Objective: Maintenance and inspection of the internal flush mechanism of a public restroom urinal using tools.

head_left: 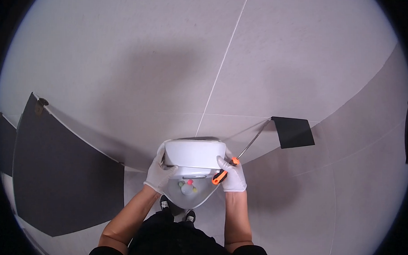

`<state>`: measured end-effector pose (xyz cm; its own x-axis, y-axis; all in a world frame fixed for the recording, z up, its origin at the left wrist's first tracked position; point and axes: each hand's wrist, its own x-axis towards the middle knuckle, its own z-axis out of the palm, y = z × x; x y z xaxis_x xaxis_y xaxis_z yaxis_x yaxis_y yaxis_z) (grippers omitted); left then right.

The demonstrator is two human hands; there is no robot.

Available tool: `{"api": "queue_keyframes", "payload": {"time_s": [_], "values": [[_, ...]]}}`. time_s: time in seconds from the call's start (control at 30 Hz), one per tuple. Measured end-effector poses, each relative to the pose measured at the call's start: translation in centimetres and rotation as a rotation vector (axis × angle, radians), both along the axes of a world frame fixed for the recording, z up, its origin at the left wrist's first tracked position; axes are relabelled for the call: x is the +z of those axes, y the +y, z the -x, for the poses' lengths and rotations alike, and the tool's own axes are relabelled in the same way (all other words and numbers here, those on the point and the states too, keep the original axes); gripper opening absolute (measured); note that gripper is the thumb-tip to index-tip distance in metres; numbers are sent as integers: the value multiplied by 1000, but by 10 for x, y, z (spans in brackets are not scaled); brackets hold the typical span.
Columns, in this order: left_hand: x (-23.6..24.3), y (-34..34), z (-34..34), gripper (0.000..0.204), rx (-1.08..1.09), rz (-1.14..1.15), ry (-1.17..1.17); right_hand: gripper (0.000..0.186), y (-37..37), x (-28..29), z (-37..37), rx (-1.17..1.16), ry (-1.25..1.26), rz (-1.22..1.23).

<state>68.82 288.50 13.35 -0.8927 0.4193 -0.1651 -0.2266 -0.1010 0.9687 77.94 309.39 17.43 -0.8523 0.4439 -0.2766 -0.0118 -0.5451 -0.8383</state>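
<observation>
My left hand (pixel 159 173), in a white glove, grips the left side of the white upper section (pixel 194 153) of a wall-mounted urinal. My right hand (pixel 233 178), also gloved, is at that section’s right side, closed on a screwdriver (pixel 220 176) with an orange-and-black handle. Its long metal shaft angles up toward a dark plate’s corner; whether they touch I cannot tell. Below my hands the urinal bowl (pixel 197 200) holds several small coloured balls (pixel 190 183).
A dark partition panel (pixel 67 172) stands at left, with another behind it. The dark square plate (pixel 293 132) juts out at right. A pale tiled wall (pixel 161 58) rises ahead. My dark shoes (pixel 190 216) are on the grey floor (pixel 290 229) below.
</observation>
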Motion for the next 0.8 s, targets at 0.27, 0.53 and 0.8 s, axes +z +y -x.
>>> {"api": "queue_keyframes", "payload": {"time_s": [0.27,0.53,0.8], "values": [[12,3,-7,79,23,-114,-29,45,-11,13,0,-42,15,122],[45,32,-24,68,-62,790,969,20,-8,2,-4,-99,-80,152],[68,60,-67,65,-289,722,1141,19,-13,-7,-1,-104,-38,249]]}}
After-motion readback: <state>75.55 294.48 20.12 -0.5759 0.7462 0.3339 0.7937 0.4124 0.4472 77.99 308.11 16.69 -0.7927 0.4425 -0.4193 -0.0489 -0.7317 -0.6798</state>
